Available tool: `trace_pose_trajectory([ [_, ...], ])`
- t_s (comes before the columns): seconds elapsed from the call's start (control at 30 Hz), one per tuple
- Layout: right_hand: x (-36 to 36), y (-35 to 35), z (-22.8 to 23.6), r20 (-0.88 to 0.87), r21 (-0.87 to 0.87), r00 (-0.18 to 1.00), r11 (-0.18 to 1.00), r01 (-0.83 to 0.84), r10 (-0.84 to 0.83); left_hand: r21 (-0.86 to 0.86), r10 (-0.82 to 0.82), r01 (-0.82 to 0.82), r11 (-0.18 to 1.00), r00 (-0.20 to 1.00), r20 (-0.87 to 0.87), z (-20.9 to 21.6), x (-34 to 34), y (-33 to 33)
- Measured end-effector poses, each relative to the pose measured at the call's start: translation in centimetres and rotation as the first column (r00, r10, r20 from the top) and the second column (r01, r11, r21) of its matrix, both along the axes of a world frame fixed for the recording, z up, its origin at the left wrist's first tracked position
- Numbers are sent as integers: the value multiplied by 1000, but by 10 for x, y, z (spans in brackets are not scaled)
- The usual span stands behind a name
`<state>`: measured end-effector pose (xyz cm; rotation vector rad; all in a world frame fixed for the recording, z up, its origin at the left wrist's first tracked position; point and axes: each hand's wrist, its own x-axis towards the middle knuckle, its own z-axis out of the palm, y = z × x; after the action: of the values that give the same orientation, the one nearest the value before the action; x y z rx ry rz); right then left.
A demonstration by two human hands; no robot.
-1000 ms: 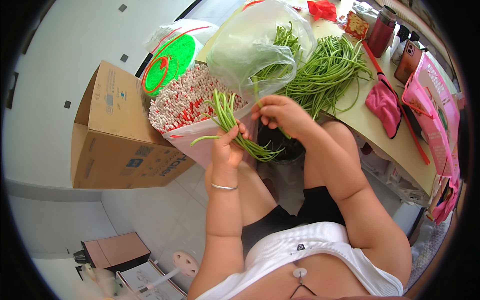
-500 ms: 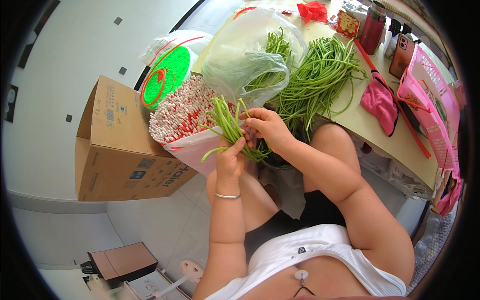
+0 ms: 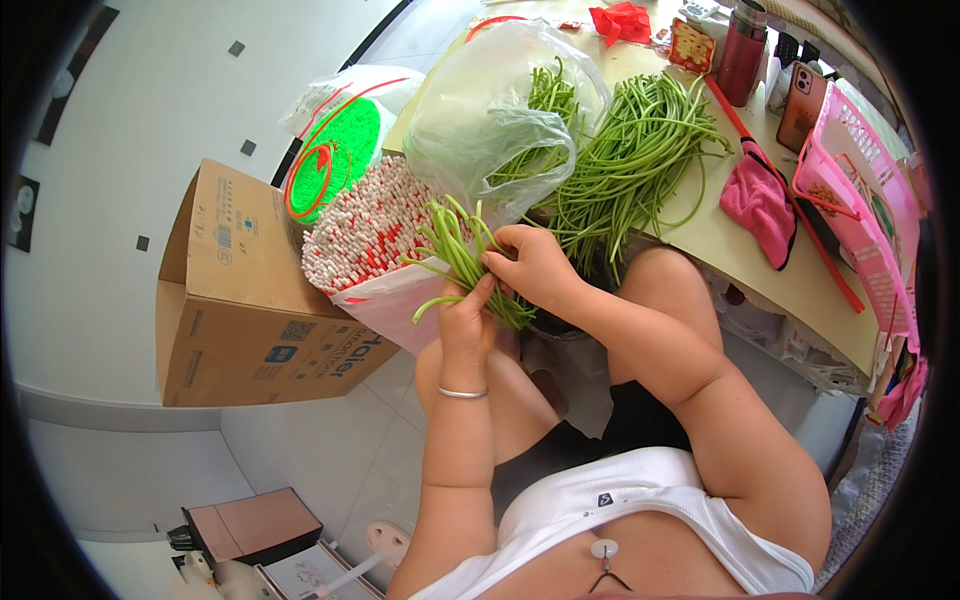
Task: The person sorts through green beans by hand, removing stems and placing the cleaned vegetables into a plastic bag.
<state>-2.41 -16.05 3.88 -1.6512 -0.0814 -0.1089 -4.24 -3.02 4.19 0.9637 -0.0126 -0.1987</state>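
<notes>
My left hand [image 3: 468,318] is closed round a short bunch of green vegetable stems [image 3: 452,247], whose ends fan out above my fist. Bent inward, the fingers of my right hand [image 3: 537,265] pinch at the right side of that bunch; the fingertips are partly hidden. Beyond my hands, a big heap of long green stems [image 3: 640,150] lies on the table. More stems show inside a thin clear plastic bag [image 3: 470,105] left of the heap. A dark container [image 3: 552,325] is partly visible below my hands, between my knees.
Left of my hands stands a white sack [image 3: 390,305] packed with small white and red pieces, beside an open cardboard box [image 3: 250,300]. The table [image 3: 780,290] bears a pink cloth [image 3: 757,210], a pink basket [image 3: 870,210], a phone [image 3: 802,108] and a dark red flask [image 3: 741,55].
My right fingers have shifted slightly down and left, closer against the bunch. The left hand still grips the stems, and the whole view has moved a little.
</notes>
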Motion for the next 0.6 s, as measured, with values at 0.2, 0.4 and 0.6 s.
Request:
trace_pose_trajectory([
  [0.2, 5, -2, 3, -142, 429, 986, 893, 137, -83, -27, -9, 9, 1000, 1000, -6, -26, 12, 22],
  [0.4, 14, -17, -8, -286, 690, 934, 722, 46, 215, -89, -82, 78, 993, 996, -35, -18, 9, 16],
  [0.6, 5, -3, 3, -341, 738, 891, 673, 56, 300, -8, -161, 162, 987, 986, 38, -14, 7, 12],
])
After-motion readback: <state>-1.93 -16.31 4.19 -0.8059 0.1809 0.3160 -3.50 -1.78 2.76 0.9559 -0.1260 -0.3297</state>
